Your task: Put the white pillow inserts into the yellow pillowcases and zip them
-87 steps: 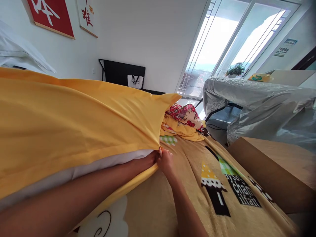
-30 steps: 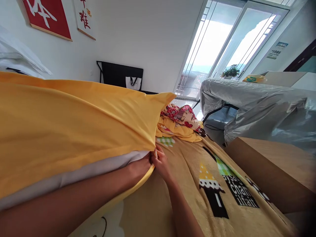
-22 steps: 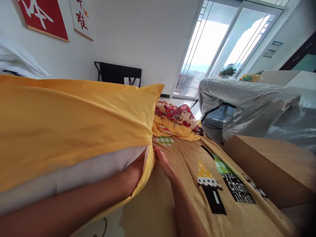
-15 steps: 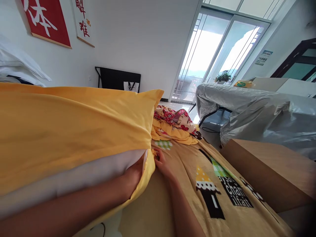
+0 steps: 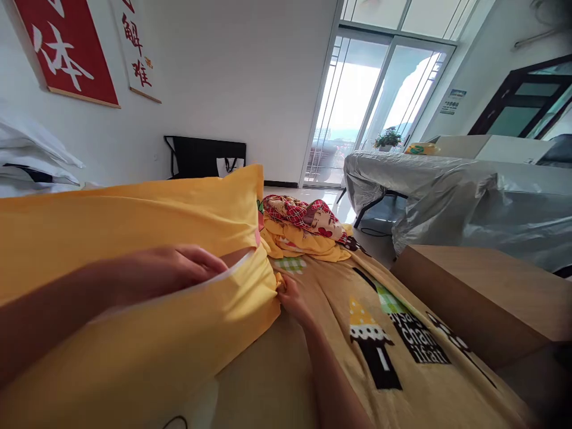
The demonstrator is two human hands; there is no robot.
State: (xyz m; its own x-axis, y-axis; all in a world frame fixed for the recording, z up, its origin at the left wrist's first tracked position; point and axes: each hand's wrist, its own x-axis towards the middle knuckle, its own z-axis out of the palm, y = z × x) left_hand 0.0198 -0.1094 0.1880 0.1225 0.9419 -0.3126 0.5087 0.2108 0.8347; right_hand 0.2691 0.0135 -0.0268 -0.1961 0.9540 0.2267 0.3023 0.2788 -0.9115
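Note:
A yellow pillowcase (image 5: pixel 214 205) stretches across the left side, its opening edge running along the front. The white pillow seen inside it earlier is now almost wholly covered. At that opening, my left hand (image 5: pixel 179 268) has its fingers bent together over the edge, with the tips hidden behind the fabric. My right hand (image 5: pixel 292 298) pinches the gathered lower corner of the pillowcase. Beneath both hands lies a tan patterned bedspread (image 5: pixel 330 333).
A crumpled red and yellow cloth pile (image 5: pixel 308 220) lies beyond the pillowcase. On the right stand a brown wooden board or box (image 5: pixel 482 292) and furniture under silvery plastic sheeting (image 5: pixel 447 190). White bedding (image 5: pixel 31 149) is stacked at the far left.
My left hand has come up out of the gap beside the pillow to the opening's edge. The front flap has risen over the white pillow. My right hand keeps its corner.

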